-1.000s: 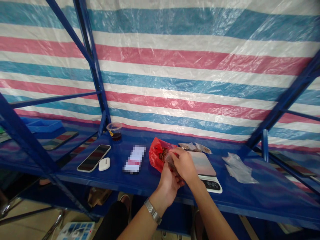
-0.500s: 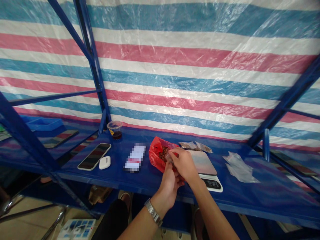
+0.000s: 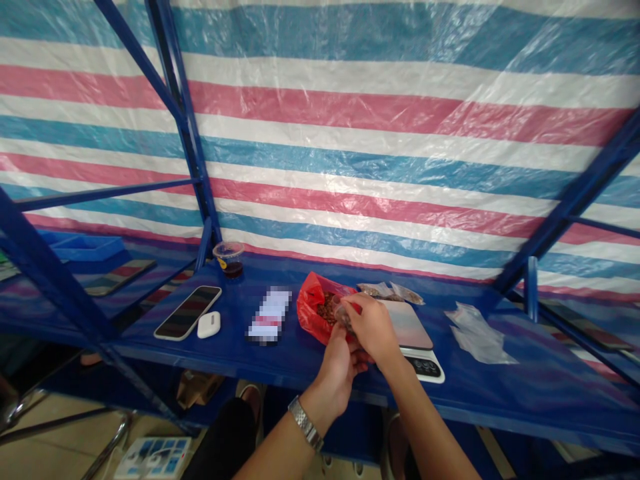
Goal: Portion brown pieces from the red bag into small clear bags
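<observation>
A red plastic bag [image 3: 311,320] lies open on the blue shelf, with small brown pieces [image 3: 327,308] inside. Over its right edge, a small clear plastic bag [image 3: 341,312] is pinched between my two hands. My left hand [image 3: 340,367], below a metal watch, grips it from underneath with closed fingers. From the right, my right hand [image 3: 373,327] closes thumb and fingers on the same bag; some fingertips are hidden. Partly behind my right hand sits a white digital scale [image 3: 417,327]. Filled clear bags [image 3: 387,292] rest behind the scale.
Flat clear bags [image 3: 480,337] lie to the right. Leftward are a blurred-screen phone [image 3: 270,315], a white earphone case [image 3: 209,325], a dark phone [image 3: 189,313] and a cup of dark liquid [image 3: 230,261]. Blue metal posts [image 3: 187,143] and a striped sheet [image 3: 350,120] bound the shelf.
My right fingers have shifted slightly on the small clear bag, and more of it shows above the red bag. My left hand stays almost where it was.
</observation>
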A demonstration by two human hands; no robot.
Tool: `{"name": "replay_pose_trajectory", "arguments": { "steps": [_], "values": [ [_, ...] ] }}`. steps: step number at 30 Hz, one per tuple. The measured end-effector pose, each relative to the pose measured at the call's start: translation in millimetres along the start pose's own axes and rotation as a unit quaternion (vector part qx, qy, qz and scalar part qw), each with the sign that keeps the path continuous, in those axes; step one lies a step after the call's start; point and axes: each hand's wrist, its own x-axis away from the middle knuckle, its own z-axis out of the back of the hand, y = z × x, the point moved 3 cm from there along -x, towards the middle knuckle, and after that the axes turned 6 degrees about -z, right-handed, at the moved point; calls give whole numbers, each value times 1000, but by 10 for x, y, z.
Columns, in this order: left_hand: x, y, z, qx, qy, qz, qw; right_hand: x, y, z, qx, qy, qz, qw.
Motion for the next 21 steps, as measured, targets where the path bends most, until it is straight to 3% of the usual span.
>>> {"name": "replay_pose_trajectory", "arguments": {
  "steps": [4,8,15,21],
  "values": [
    [-27,106,28,-74,-9,-90,993,-17,78,129,-110,1,-10,994],
    [-41,211,59,-186,17,-181,966,-29,141,289,-234,-2,-9,972],
    [-5,376,47,-313,19,-357,880,20,176,328,-272,3,5,962],
    [19,494,27,-394,14,-415,820,53,133,314,-297,29,-2,954]
  ]
}}
